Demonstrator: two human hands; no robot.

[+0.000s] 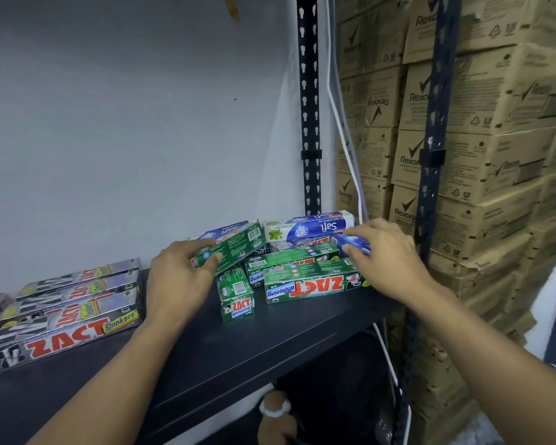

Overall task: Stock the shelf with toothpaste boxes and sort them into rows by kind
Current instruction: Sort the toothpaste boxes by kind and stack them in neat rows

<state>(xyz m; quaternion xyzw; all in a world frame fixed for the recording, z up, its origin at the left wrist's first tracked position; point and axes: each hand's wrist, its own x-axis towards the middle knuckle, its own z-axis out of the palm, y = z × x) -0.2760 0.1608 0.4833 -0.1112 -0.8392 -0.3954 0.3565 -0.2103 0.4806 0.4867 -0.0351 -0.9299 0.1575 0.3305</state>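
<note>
Gripping a tilted green box [238, 246], the left hand [177, 277] flanked the jumbled pile [305, 274]; the right hand [389, 258] pinched a blue box [353, 243].

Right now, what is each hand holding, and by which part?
The left hand grips a tilted green box by its lower end; the right hand pinches a blue box across its long sides.

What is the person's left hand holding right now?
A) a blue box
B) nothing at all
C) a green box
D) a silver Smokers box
C: the left hand grips a tilted green box, while the right hand pinches the blue box and the silver Smokers boxes lie untouched at the left.
</note>
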